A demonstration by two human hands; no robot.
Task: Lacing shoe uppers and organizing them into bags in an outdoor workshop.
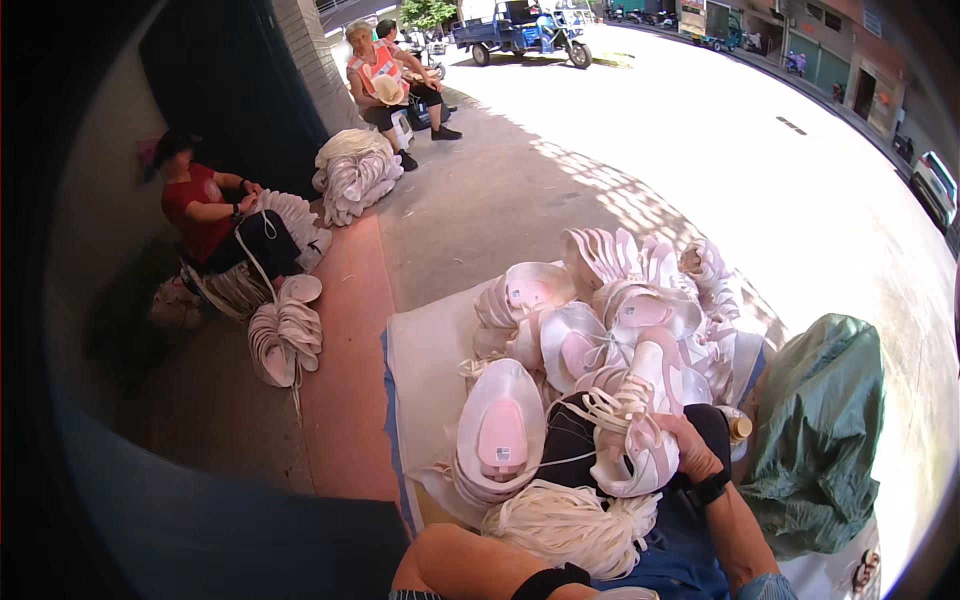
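My right hand [692,448], with a dark band on its wrist, is closed on the side of a white and pink shoe upper [640,455]. White laces [612,410] hang loose over its front. My left forearm [480,562] crosses the lower edge with a black band at the wrist; the left hand itself lies out of the picture. Below the held upper, a thick bundle of cream laces [570,525] rests on my lap. Left of it stands a nested stack of shoe uppers [500,425], soles outward, with a pink patch on the outermost.
A heap of similar uppers [640,300] covers the pale board [430,350] before me. A green sack [825,430] stands at right, near a bottle cap [739,429]. At left, a person in red [200,210] sits among uppers; farther back sits another person [385,85]. A blue three-wheeler [520,32] is parked beyond.
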